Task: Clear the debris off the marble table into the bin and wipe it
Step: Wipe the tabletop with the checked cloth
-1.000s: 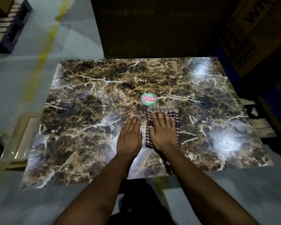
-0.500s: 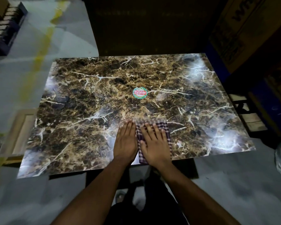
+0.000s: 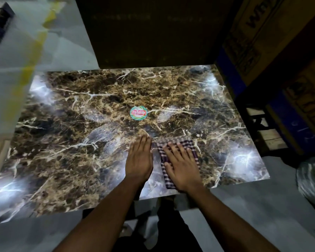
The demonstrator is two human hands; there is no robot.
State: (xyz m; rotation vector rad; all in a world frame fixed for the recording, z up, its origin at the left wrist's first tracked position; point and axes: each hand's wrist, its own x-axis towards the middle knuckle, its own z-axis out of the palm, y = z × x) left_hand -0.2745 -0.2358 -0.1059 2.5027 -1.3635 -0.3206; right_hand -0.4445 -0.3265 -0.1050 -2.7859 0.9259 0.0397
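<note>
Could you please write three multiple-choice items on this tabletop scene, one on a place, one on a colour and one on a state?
1. Where does the checked cloth lie on the marble table?
A. At the far left corner
B. Near the front edge, under the right hand
C. On the round sticker

2. What colours show on the round sticker?
A. Green with a red band
B. Plain black
C. Yellow only

3. How is the left hand placed?
A. Gripping the cloth
B. Raised off the table
C. Flat on the bare marble beside the cloth

Answers: 1 B, the right hand presses on the cloth near the front edge. 2 A, the sticker is green with a red lettered band. 3 C, its straight fingers lie on the marble left of the cloth.
</note>
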